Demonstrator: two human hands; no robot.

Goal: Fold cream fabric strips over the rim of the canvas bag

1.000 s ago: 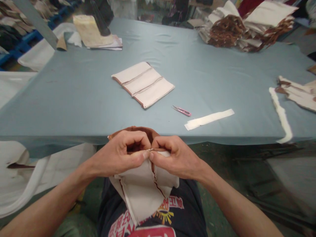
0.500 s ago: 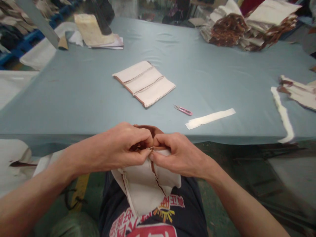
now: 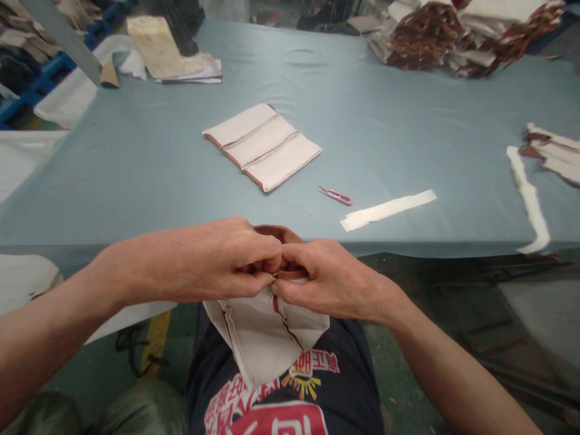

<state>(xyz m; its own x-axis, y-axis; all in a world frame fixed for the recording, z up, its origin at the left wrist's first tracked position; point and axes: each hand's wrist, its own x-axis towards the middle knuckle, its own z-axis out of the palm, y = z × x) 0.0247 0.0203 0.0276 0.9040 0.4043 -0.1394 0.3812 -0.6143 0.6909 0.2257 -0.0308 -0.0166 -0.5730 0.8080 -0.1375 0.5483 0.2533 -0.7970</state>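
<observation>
Both hands meet at the top edge of a cream fabric piece [image 3: 258,338] with brown-edged seams, which hangs over my lap at the table's front edge. My left hand [image 3: 244,260] pinches its edge beside a seam. Thumb to thumb with it, my right hand [image 3: 319,275] pinches the same edge just to the right. Brown material shows behind the fingers along the piece's upper rim. What lies right between the fingertips is too small to make out. Beyond them on the table lies a flat cream sewn panel [image 3: 267,148] with two cross seams and brown edging.
Pink-handled thread snips [image 3: 336,195] and a white strip [image 3: 387,209] lie on the blue-green table [image 3: 136,181]. A second white strip [image 3: 530,199] and cream-brown pieces [image 3: 557,154] are at right. Bundled pieces [image 3: 426,39] stand at the back right, yellowed sheets [image 3: 156,45] at back left.
My left wrist has risen and turned slightly, and the fingers of both hands have closed in a little on the fabric edge. The view has shifted slightly.
</observation>
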